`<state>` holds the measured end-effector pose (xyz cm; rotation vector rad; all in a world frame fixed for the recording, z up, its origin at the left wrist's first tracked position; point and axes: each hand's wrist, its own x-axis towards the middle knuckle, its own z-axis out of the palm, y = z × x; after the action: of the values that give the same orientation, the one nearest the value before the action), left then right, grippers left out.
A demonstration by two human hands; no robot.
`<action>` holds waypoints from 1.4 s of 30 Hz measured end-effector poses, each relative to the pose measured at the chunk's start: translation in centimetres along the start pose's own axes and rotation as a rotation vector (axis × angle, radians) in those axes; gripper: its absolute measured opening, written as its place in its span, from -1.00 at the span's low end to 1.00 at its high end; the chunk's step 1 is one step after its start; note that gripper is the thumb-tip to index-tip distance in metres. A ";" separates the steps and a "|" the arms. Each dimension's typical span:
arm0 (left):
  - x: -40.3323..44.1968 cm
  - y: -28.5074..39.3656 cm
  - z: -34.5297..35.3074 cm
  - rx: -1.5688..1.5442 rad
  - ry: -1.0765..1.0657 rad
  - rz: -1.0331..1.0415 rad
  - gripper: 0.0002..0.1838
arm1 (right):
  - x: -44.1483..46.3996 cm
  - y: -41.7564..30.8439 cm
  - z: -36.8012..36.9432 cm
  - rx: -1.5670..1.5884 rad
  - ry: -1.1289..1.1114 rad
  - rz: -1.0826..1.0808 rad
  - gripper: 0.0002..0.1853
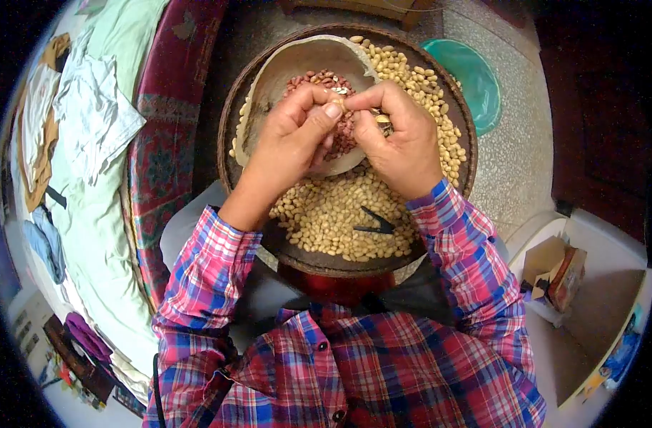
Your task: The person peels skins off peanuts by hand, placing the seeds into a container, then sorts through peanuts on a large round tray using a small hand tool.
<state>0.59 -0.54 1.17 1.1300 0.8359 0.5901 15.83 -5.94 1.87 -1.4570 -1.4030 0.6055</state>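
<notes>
My left hand (294,135) is closed, pinching a small tan peanut (340,105) between thumb and fingers. My right hand (403,139) is closed too, its index fingertip meeting the same peanut from the right. Both hands are above a pale, rough-edged bowl (269,85) with reddish shelled peanut kernels (319,80) in it. The bowl sits in a wide round brown tray (471,143). Around it lie many unshelled peanuts (319,221). A black tool with two prongs (374,222), perhaps a clip, rests on the peanuts near me. My fingers partly hide the kernels.
A green basin (483,85) stands on the speckled floor (511,157) beyond the tray's right side. To the left is a bed with a pale green sheet (90,214) and clothes (97,114). A white box (590,321) holding a carton is at lower right.
</notes>
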 end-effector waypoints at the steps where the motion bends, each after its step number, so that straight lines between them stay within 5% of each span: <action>1: 0.0 0.2 -0.1 0.001 0.011 -0.024 -0.79 | -0.1 0.1 0.1 0.015 -0.013 0.029 -0.93; 6: 0.0 0.2 -0.2 -0.045 0.014 -0.056 -0.80 | -0.3 0.6 0.4 0.156 0.027 0.069 -0.91; 8: 0.0 0.0 -0.2 -0.049 0.008 -0.050 -0.79 | -0.4 0.2 -0.1 0.595 -0.058 0.551 -0.89; 12: -0.3 0.7 0.0 -0.051 -0.030 -0.053 -0.80 | -0.8 0.3 -0.6 0.961 -0.073 0.748 -0.88; 14: -0.8 1.2 0.4 0.079 -0.118 0.141 -0.83 | -0.9 -0.1 -0.3 1.004 -0.086 0.829 -0.86; 23: -0.9 0.6 1.0 0.090 -0.137 0.174 -0.88 | -1.1 0.3 0.1 1.012 -0.130 0.859 -0.81; 26: -0.5 0.3 0.6 0.272 0.001 0.264 -0.89 | -1.0 -0.2 0.2 0.931 -0.095 0.770 -0.83; 31: -0.4 0.6 0.0 -0.097 0.031 -0.120 -0.85 | -1.2 -0.2 0.5 0.711 -0.086 0.606 -0.88; 38: -0.5 0.9 0.1 -0.117 0.009 -0.206 -0.82 | -1.5 0.8 1.2 0.466 -0.074 0.470 -0.88; 42: -0.4 0.4 0.3 -0.152 0.067 -0.142 -0.82 | -1.1 0.3 0.7 0.597 -0.080 0.605 -0.87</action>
<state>0.63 -0.90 1.72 0.9090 0.9055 0.5662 15.06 -6.75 1.05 -1.3483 -0.7100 1.3452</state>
